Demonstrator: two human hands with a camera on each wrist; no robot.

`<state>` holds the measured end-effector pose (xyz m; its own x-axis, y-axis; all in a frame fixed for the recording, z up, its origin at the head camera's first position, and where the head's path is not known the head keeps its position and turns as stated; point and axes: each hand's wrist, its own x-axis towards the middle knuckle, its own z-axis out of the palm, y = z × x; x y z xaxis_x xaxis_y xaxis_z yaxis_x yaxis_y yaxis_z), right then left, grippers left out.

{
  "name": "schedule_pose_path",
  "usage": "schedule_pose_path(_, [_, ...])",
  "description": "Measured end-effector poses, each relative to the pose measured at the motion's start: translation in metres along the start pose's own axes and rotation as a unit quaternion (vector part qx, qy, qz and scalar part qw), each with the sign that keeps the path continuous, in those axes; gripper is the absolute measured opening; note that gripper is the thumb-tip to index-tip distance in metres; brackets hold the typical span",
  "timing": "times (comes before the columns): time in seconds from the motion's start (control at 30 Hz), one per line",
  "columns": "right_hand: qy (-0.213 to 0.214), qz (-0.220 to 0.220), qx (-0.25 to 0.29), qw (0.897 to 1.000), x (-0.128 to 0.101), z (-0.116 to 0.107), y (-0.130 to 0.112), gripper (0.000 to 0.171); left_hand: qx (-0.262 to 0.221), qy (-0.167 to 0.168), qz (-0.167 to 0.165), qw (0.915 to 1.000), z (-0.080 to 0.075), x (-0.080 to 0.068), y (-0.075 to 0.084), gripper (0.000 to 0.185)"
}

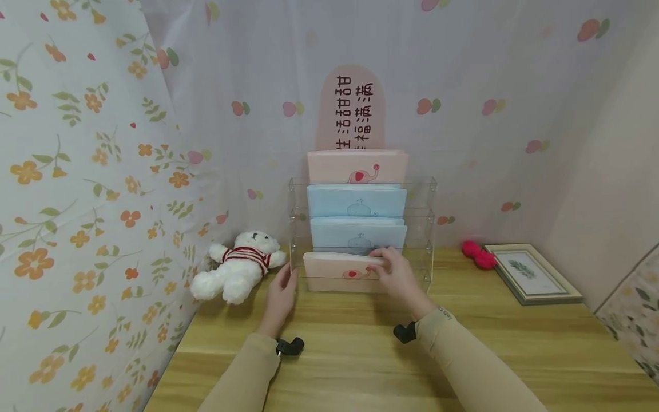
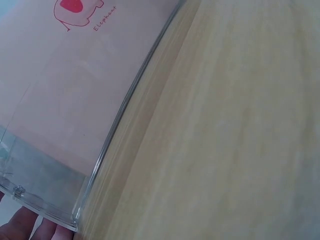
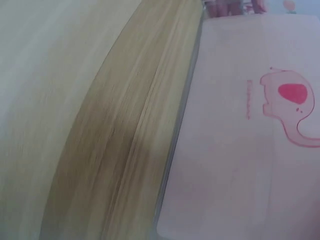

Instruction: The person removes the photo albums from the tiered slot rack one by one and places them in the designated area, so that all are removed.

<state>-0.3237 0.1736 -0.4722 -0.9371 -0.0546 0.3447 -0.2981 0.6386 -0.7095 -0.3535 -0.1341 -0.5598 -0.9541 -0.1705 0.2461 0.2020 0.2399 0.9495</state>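
Head view: front folder (image 1: 329, 270) is pinched at two o'clock by right hand (image 1: 395, 274). Rack (image 1: 431, 252) is touched at eight by left hand (image 1: 280, 294), fingers (image 2: 21, 223) parted.

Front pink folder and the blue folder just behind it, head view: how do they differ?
Colour: the front pink folder is pale pink; the blue folder is light blue.
Print: the pink one bears a red elephant, the blue one a whale in thin outline.
Contact: the right hand pinches the pink folder's upper right part, not the blue one.
Both stand in the clear rack.
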Motion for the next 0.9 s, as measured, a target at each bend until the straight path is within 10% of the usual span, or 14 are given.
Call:
schedule_pose_path(0.6, [0.101,-0.047,0.012,0.994,0.001,-0.029,-0.028,0.017,-0.018,-0.015,-0.001,0.9997,0.002,0.002,0.000,0.046])
schedule_pose_path(0.9, [0.063,-0.048,0.002,0.997,-0.013,-0.054,-0.045,0.018,-0.010,-0.012,0.001,0.9999,-0.002,0.000,-0.001,0.045])
